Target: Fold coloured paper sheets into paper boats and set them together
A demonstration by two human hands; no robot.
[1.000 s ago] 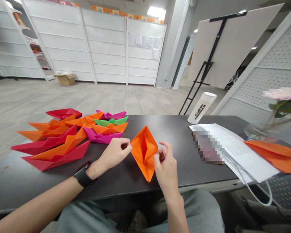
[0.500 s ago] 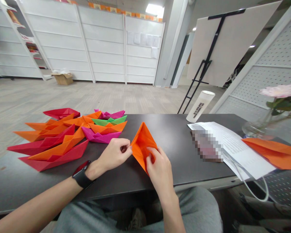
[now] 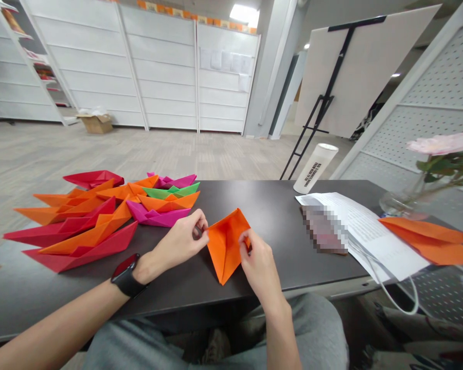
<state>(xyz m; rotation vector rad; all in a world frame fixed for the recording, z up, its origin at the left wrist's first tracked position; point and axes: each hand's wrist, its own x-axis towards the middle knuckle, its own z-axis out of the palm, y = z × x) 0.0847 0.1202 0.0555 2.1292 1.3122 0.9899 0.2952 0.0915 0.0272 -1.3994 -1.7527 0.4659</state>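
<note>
An orange folded paper (image 3: 227, 246), roughly diamond-shaped with a crease down its middle, is held between my two hands over the dark table. My left hand (image 3: 183, 236) pinches its left corner, thumb against fingers; a black watch is on that wrist. On the opposite side, my right hand (image 3: 260, 259) grips the right edge with thumb and curled fingers. The paper's lower tip points toward me. To the left lie several folded paper boats, among them a red one (image 3: 81, 249), a magenta one (image 3: 158, 215) and a green one (image 3: 172, 191).
Beyond the dark table (image 3: 231, 192), a white cylinder (image 3: 315, 167) stands at the far edge. Rightward are printed sheets (image 3: 386, 246), a blurred item (image 3: 324, 231), a white cable (image 3: 414, 303), an orange paper piece (image 3: 428, 239) and a glass vase (image 3: 403, 203) with a pink flower.
The orange paper has turned and opened wider, its creased inside now facing up. My right hand has moved from inside the paper to its right edge; my left hand keeps its pinch.
</note>
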